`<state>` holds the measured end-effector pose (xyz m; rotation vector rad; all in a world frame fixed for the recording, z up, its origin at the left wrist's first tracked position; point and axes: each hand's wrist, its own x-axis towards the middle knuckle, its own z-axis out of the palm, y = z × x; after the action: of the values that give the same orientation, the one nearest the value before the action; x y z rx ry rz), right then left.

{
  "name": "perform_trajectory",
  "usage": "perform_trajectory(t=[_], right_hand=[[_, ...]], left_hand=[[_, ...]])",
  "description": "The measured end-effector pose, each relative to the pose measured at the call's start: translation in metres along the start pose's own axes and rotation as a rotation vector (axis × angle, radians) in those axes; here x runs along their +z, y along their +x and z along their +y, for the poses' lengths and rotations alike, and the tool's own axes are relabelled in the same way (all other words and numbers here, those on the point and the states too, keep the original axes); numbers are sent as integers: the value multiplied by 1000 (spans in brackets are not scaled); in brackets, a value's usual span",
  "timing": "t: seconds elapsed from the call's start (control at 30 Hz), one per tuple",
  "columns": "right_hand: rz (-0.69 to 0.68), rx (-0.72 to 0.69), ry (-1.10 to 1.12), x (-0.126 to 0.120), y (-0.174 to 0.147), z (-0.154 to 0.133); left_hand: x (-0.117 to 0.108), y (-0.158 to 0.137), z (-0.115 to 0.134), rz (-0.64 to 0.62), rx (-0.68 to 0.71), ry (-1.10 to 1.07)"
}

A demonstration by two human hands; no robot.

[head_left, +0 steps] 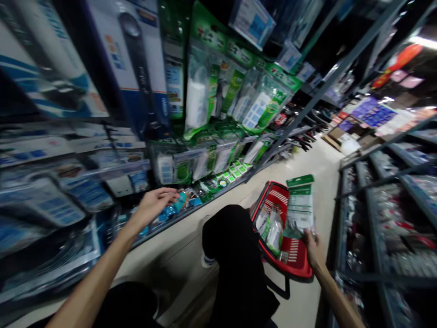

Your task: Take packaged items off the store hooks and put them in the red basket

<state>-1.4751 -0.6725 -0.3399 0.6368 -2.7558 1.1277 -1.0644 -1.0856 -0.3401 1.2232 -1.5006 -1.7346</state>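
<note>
Shop aisle, seen from above the knees. Right hand [313,248] closed around the bottom edge of a green-and-white hanging packet [299,206], thumb in front, fingers behind, packet held upright just above a red shopping basket [295,266] on the floor. Left hand [155,203] stretched out to the low shelf [191,212], fingers loosely curled and part open, tips at or just short of a blue-and-teal packet [177,202]; whether anything is gripped there cannot be told through the blur.

Held packet: by the look of it light, a thin card header over a clear plastic pouch, bendy rather than stiff, smooth and a little slippery. Likely to flop if pinched at one corner only; best taken at the green card top or, as now, along the firm bottom seam. Nothing fragile apparent. Several more clear pouches [271,228] already lying in the basket.

Blue-and-teal packet on the shelf: small, flat, probably light too, easy to pinch by an edge.

Writing: green header carries white lettering, too small and smeared to read. Same green branding on the pouches hanging on the upper pegs [239,91], equally unreadable. Large blue-and-white boxes [136,54] at top left show printed panels, no legible word.
</note>
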Motion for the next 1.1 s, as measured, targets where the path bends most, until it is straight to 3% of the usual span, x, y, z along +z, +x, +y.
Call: perform_trajectory(t=[0.1, 0.2, 0.27, 0.33, 0.4, 0.47, 0.53, 0.6, 0.73, 0.77, 0.8, 0.87, 0.9, 0.97, 1.1], right_hand=[[123, 13, 284, 7, -25, -55], [179, -133, 354, 33, -70, -118], [152, -215, 354, 60, -107, -151], [7, -385, 380, 88, -144, -173], [-293, -640, 395, 113, -177, -184], [-609, -901, 381, 128, -199, -191], [-807, -1031, 390, 133, -206, -197], [-825, -955, 465, 133, -197, -207], [-588, -459, 624, 151, -142, -238], [-622, -342, 660, 162, -126, -247], [-744, -248, 693, 176, -111, -256], [-1119, -116, 720, 206, -87, -276], [-1282, -83, 717, 222, -79, -287], [-1445, -100, 696, 251, -70, -309], [-1451, -265, 675, 291, -80, -342]], left_hand=[[25, -32, 23, -162, 159, 81], [51, -76, 44, -245, 353, 248], [65, -103, 50, -289, 445, 219], [73, -119, 45, -331, 478, 40], [74, -121, 33, -309, 393, -165], [67, -114, 17, -170, 225, -278], [56, -103, 1, -10, 88, -278], [46, -96, -13, 44, 20, -258], [40, -98, -28, -2, -181, -503], [39, -98, -30, 0, -230, -593], [38, -98, -31, -2, -264, -673], [31, -95, -32, -38, -311, -804], [25, -91, -33, -72, -334, -852], [11, -82, -33, -128, -371, -897], [-16, -61, -40, -8, -212, -697]])
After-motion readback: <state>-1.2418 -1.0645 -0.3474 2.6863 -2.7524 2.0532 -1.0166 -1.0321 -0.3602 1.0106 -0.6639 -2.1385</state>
